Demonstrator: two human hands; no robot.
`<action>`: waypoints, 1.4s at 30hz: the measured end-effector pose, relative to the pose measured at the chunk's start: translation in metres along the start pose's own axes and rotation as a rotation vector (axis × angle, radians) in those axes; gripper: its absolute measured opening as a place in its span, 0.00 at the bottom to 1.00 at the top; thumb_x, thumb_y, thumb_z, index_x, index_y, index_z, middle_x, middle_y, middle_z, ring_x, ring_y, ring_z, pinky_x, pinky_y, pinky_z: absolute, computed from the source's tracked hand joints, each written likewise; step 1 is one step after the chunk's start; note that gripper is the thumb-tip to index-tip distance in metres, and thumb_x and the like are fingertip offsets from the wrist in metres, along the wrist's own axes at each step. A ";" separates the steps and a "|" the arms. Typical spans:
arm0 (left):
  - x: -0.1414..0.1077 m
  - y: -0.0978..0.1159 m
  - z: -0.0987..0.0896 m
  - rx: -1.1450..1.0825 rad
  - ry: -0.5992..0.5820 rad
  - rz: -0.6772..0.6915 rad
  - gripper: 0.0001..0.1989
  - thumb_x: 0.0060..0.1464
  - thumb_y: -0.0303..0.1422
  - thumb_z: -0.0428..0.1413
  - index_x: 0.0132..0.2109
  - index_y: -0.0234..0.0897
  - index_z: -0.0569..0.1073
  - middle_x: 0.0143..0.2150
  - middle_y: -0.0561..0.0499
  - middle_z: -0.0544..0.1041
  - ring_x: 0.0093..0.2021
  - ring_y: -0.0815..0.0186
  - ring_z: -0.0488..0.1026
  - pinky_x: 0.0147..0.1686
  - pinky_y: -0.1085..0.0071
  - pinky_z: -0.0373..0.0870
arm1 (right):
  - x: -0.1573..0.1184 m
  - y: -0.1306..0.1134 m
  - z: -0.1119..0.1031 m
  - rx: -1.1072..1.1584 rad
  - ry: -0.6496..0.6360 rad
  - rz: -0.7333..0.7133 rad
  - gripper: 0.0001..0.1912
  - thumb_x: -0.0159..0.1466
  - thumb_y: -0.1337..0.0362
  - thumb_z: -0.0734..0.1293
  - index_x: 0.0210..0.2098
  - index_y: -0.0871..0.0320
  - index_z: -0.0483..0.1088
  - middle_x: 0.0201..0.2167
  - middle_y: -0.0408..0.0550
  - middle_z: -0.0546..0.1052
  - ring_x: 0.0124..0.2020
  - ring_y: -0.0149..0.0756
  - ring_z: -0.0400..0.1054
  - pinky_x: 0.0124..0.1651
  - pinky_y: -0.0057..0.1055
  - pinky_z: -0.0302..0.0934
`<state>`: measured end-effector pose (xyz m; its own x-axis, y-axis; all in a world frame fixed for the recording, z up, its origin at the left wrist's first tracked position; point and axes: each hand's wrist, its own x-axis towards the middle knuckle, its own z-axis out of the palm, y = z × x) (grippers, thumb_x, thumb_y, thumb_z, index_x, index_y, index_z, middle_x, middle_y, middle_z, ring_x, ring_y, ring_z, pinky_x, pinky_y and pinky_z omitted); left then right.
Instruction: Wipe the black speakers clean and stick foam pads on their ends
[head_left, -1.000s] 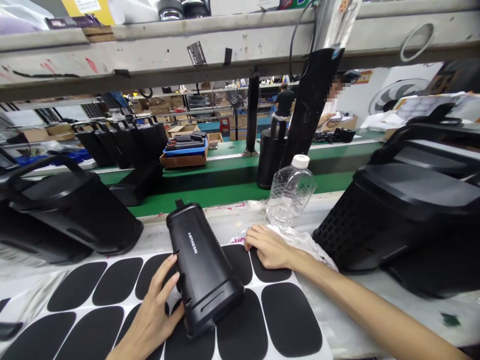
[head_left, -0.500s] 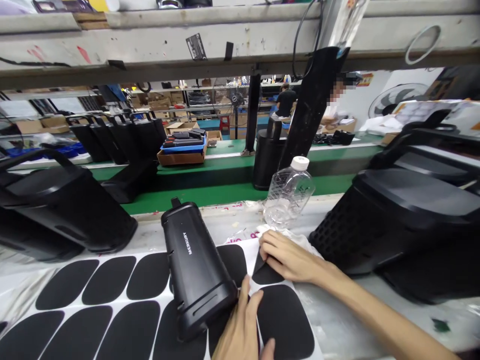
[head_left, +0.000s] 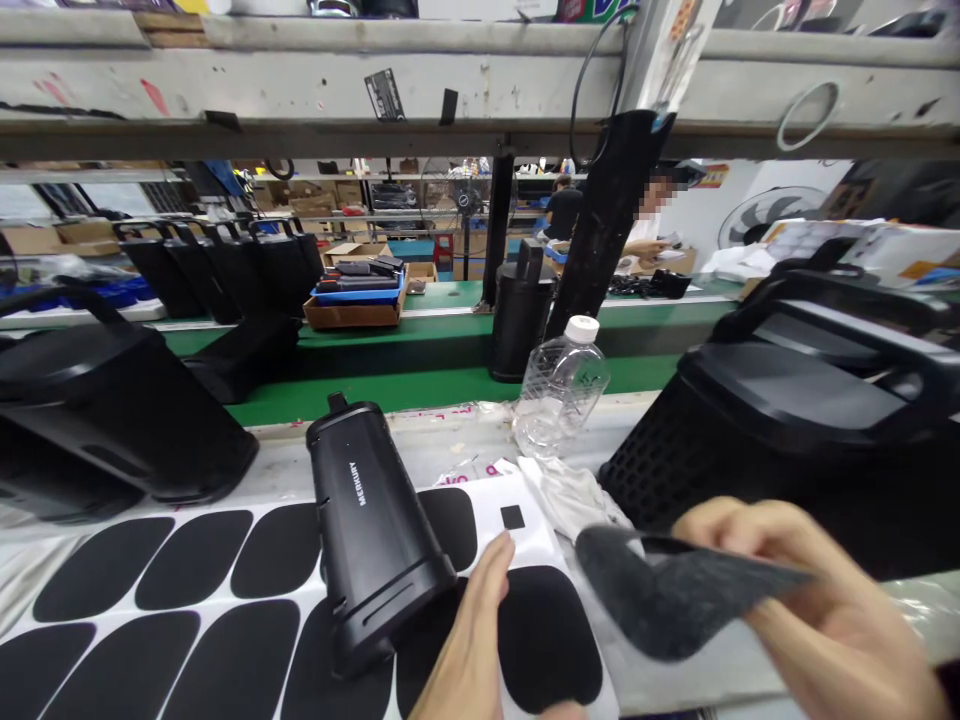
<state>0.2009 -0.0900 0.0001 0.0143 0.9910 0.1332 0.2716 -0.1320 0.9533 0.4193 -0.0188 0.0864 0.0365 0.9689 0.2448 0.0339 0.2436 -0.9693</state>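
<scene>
A black sticker [head_left: 667, 605] with rounded corners, off its backing and curled, is pinched in my right hand [head_left: 810, 590], lifted to the right of the sheet. My left hand [head_left: 469, 640] lies with fingers stretched out by the white backing sheet [head_left: 487, 500], between a black device lettered MERKURY [head_left: 382, 540] and a rounded black sticker [head_left: 547, 640] still on the sheet. It grips nothing that I can see. Rows of similar stickers [head_left: 247, 655] cover the sheet, partly hidden under the device. A small black square [head_left: 512, 517] sits in a bare white spot.
A clear plastic bottle [head_left: 559, 390] with a white cap stands behind the sheet, near a white cloth [head_left: 574, 500]. Large black handled units stand at left [head_left: 127, 410] and right [head_left: 795, 420]. Behind runs a green belt [head_left: 435, 375]. A person [head_left: 649, 225] works across it.
My right hand has peeled the sticker off the sheet's top right corner and carried it right and nearer to me. My left hand stays by the sheet, its fingers straighter.
</scene>
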 end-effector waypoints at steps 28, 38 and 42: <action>-0.019 0.065 -0.060 -0.721 0.026 -0.232 0.16 0.58 0.44 0.59 0.37 0.37 0.66 0.38 0.49 0.79 0.29 0.71 0.75 0.28 0.75 0.76 | -0.010 -0.002 0.080 0.478 -0.471 0.724 0.26 0.52 0.58 0.78 0.48 0.52 0.70 0.33 0.42 0.74 0.28 0.28 0.69 0.31 0.24 0.66; 0.018 0.084 -0.156 0.930 -0.252 0.382 0.47 0.39 0.15 0.54 0.68 0.48 0.59 0.70 0.46 0.61 0.70 0.44 0.54 0.67 0.44 0.51 | -0.002 0.011 0.063 0.116 -0.124 0.064 0.14 0.54 0.56 0.76 0.28 0.53 0.69 0.33 0.44 0.70 0.33 0.34 0.66 0.29 0.24 0.65; 0.057 0.071 -0.160 1.062 -0.720 0.519 0.53 0.29 0.17 0.55 0.68 0.44 0.58 0.69 0.41 0.63 0.68 0.44 0.58 0.67 0.42 0.48 | 0.003 0.007 0.056 -0.037 -0.040 -0.154 0.10 0.59 0.56 0.73 0.28 0.52 0.70 0.35 0.46 0.71 0.39 0.36 0.66 0.35 0.25 0.65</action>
<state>0.0674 -0.0463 0.1183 0.7389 0.6700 -0.0722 0.6729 -0.7277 0.1330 0.3638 -0.0122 0.0791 -0.0119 0.9215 0.3881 0.0730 0.3879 -0.9188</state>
